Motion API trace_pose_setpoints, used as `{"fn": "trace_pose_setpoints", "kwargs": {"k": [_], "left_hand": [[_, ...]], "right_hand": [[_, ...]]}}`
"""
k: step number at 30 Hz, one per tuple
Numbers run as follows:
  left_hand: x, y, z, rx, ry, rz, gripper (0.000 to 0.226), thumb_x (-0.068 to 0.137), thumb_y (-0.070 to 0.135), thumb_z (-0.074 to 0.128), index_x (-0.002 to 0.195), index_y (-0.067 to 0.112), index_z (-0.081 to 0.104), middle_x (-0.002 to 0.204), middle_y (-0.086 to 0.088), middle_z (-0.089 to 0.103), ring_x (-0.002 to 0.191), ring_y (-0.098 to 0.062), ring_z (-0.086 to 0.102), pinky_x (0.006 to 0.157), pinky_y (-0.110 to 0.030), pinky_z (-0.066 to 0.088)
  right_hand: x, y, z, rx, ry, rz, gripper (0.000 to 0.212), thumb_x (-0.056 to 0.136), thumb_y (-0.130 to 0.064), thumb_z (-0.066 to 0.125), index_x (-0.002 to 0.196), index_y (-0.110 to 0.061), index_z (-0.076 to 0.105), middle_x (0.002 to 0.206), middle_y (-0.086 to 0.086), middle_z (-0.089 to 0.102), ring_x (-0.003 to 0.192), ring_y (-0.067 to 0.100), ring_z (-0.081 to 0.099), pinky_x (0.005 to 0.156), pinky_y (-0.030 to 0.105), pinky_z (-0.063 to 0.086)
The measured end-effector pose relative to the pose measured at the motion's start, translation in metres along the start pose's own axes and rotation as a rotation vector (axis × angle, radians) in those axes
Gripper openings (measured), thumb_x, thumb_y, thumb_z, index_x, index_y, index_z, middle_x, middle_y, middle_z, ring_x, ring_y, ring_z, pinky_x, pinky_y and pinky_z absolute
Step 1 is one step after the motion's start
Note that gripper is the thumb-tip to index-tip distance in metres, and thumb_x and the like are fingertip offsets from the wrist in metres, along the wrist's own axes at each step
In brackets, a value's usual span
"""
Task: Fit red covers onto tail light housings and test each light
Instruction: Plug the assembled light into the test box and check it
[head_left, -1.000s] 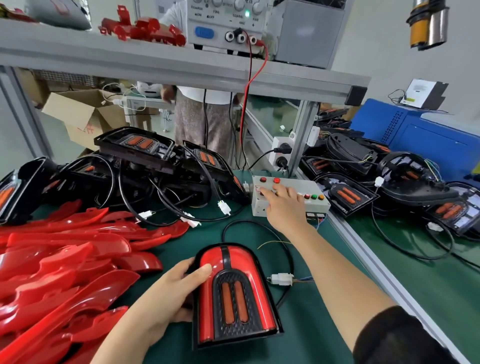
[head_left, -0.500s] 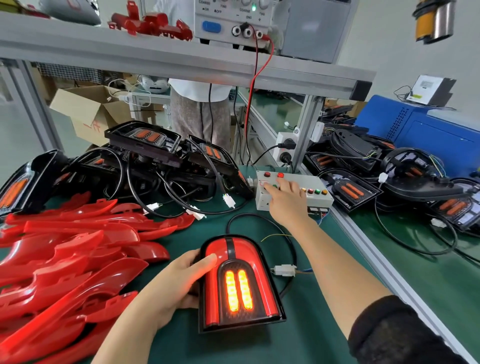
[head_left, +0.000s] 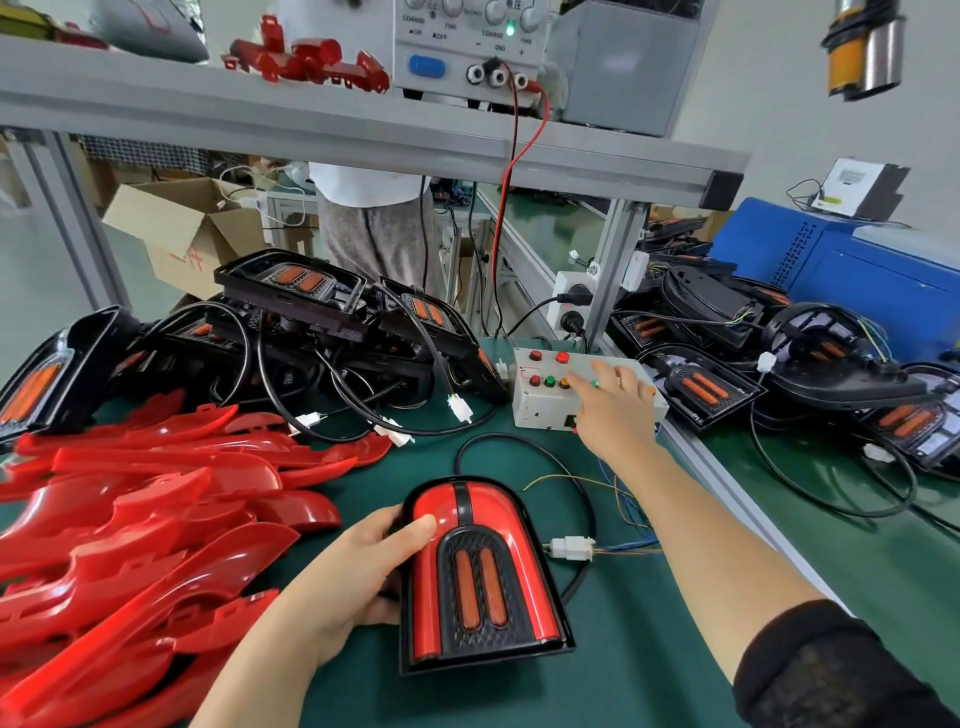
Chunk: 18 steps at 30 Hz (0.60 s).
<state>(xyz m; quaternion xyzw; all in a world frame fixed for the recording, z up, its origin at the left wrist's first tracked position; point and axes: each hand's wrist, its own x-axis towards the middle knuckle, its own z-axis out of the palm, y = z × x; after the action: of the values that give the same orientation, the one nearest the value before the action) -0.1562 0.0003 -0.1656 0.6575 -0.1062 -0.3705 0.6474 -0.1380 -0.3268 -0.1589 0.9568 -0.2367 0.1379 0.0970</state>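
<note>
The tail light lies face up on the green surface, close in front of me. Its glossy red cover is already seated round a black honeycomb-textured centre with two orange strips, which look unlit. My left hand grips the lamp's left edge, thumb laid on the cover and fingers curled round the side. I judge this stops the lamp sliding and keeps its face turned to me for reading. Its white plug joins thin coloured wires that run toward the test box. My right hand reaches there with straight, spread fingers on the buttons, holding nothing. To the left lies a heap of spare covers, smooth curved red plastic. Behind them sit bare housings, matte black with looped cables.
</note>
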Motion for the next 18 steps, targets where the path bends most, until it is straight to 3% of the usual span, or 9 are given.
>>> {"fn": "trace_pose_setpoints", "kwargs": {"k": [9, 18], "left_hand": [[0.003, -0.003, -0.001, -0.006, 0.010, -0.008, 0.026, 0.092, 0.036, 0.058, 0.115, 0.024, 0.062, 0.099, -0.005, 0.075, 0.092, -0.025, 0.071, 0.071, -0.041, 0.060], [0.003, -0.004, -0.003, -0.011, -0.023, -0.001, 0.032, 0.088, 0.040, 0.061, 0.116, 0.026, 0.061, 0.102, -0.002, 0.074, 0.092, -0.020, 0.072, 0.069, -0.036, 0.059]], "right_hand": [[0.000, 0.000, 0.001, -0.134, 0.067, -0.103, 0.055, 0.091, -0.014, 0.047, 0.143, -0.027, 0.041, 0.146, 0.001, 0.037, 0.131, 0.028, 0.029, 0.109, 0.042, 0.019], [-0.011, 0.066, 0.009, 0.061, -0.020, 0.287, 0.055, 0.093, -0.021, 0.048, 0.146, -0.031, 0.038, 0.151, 0.001, 0.033, 0.137, 0.027, 0.024, 0.110, 0.041, 0.023]]}}
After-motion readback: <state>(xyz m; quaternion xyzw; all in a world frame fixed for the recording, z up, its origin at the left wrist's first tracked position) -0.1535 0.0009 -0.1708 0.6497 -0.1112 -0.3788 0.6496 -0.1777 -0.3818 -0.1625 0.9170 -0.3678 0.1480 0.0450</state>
